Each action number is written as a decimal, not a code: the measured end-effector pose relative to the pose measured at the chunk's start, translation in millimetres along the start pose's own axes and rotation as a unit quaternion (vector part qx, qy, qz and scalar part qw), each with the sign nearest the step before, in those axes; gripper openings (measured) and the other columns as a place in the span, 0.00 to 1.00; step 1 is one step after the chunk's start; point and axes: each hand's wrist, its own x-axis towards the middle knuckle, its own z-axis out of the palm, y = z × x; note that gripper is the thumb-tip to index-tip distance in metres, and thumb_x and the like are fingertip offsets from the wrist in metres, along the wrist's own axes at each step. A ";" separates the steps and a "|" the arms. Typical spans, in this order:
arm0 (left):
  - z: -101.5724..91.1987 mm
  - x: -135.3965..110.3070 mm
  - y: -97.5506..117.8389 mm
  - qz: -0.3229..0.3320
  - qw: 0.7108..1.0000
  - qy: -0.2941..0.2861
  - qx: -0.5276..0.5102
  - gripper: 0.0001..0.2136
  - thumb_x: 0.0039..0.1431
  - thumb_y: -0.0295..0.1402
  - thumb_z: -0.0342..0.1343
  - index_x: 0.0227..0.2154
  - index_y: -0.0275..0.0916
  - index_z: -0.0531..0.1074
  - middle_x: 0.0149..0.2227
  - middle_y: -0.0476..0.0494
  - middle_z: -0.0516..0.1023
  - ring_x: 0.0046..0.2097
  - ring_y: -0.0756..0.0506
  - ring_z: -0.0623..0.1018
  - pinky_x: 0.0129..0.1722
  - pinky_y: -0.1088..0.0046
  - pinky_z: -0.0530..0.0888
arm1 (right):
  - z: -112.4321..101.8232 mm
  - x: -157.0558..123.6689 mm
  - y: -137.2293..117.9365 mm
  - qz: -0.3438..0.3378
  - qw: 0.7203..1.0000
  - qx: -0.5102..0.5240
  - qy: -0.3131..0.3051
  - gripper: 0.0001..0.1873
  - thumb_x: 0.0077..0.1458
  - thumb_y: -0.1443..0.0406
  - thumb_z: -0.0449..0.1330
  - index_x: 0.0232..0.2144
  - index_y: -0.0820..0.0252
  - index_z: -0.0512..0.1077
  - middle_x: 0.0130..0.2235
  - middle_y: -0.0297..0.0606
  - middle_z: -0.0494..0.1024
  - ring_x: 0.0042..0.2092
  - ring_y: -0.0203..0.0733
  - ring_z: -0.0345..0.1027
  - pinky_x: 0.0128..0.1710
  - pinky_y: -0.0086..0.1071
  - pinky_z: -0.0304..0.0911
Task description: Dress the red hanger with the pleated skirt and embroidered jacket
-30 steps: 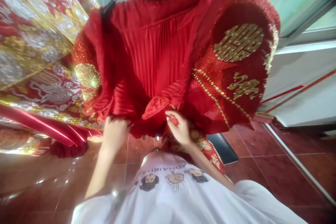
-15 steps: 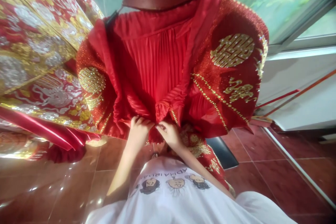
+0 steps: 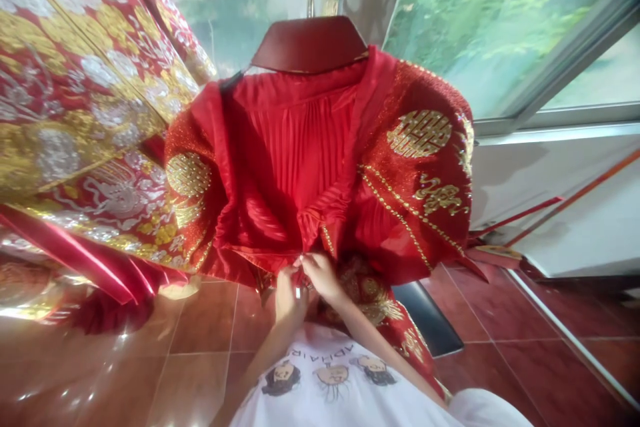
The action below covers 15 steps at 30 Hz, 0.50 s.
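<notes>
A red jacket (image 3: 295, 147) with a pleated lining and gold beaded medallions hangs open in front of me from a hanger (image 3: 313, 47) with a broad dark-red top. At its lower front edge, my left hand (image 3: 287, 297) is closed with fingers pinched on the red cloth. My right hand (image 3: 320, 275) is close beside it, thumb and fingers also pinching the cloth edge, fingertips almost touching the left ones. Something small and white shows by the left hand, too small to name. Part of the fingertips is hidden by folds.
A gold and silver embroidered red garment (image 3: 100, 80) hangs at the left. Behind the hanger are glass windows (image 3: 470, 20). A red and gold embroidered cloth (image 3: 385, 310) hangs below the jacket, near a black flat object (image 3: 433, 320) on the tiled floor (image 3: 200, 327).
My left hand has moved right and down, in against my right hand. The view has tilted up and back, so the hanger's hook and more of the windows show.
</notes>
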 end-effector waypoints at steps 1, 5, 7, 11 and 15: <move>6.5 2.0 -1.3 -0.028 0.999 -0.017 -0.012 0.12 0.55 0.28 0.49 0.42 0.36 0.64 0.44 0.35 0.73 0.45 0.43 0.75 0.44 0.66 0.73 | -0.5 -0.6 -1.8 -0.002 1.000 0.002 0.003 0.15 0.48 0.58 0.53 0.17 0.62 0.67 0.18 0.35 0.68 0.24 0.35 0.63 0.26 0.26 0.59; 17.4 23.9 -0.1 -0.084 0.995 -0.052 0.015 0.08 0.57 0.31 0.50 0.39 0.36 0.64 0.39 0.36 0.72 0.41 0.41 0.75 0.41 0.63 0.74 | -1.3 -5.5 -6.6 0.000 1.000 0.007 0.021 0.14 0.45 0.59 0.57 0.16 0.61 0.66 0.19 0.35 0.68 0.25 0.35 0.62 0.26 0.26 0.57; 19.0 36.0 2.6 -0.077 0.994 -0.064 0.034 0.02 0.57 0.29 0.48 0.31 0.38 0.64 0.34 0.38 0.72 0.38 0.41 0.74 0.42 0.61 0.73 | -1.8 -7.8 -8.8 0.003 1.000 0.013 0.028 0.13 0.44 0.59 0.57 0.16 0.61 0.65 0.19 0.35 0.69 0.25 0.35 0.62 0.27 0.26 0.58; 22.9 49.7 8.2 -0.060 0.991 -0.098 0.072 0.08 0.57 0.26 0.46 0.23 0.40 0.62 0.30 0.38 0.72 0.37 0.40 0.73 0.46 0.60 0.70 | -4.1 -8.8 -12.2 0.009 0.999 0.033 0.038 0.13 0.42 0.57 0.55 0.18 0.61 0.67 0.21 0.37 0.71 0.25 0.35 0.62 0.28 0.27 0.58; 27.7 49.0 7.0 -0.068 0.983 -0.129 0.114 0.07 0.56 0.22 0.46 0.27 0.37 0.66 0.32 0.36 0.74 0.37 0.39 0.75 0.42 0.62 0.71 | -0.7 -5.9 -7.9 0.031 0.998 0.051 0.035 0.15 0.42 0.54 0.53 0.16 0.60 0.64 0.15 0.31 0.61 0.19 0.30 0.51 0.20 0.25 0.51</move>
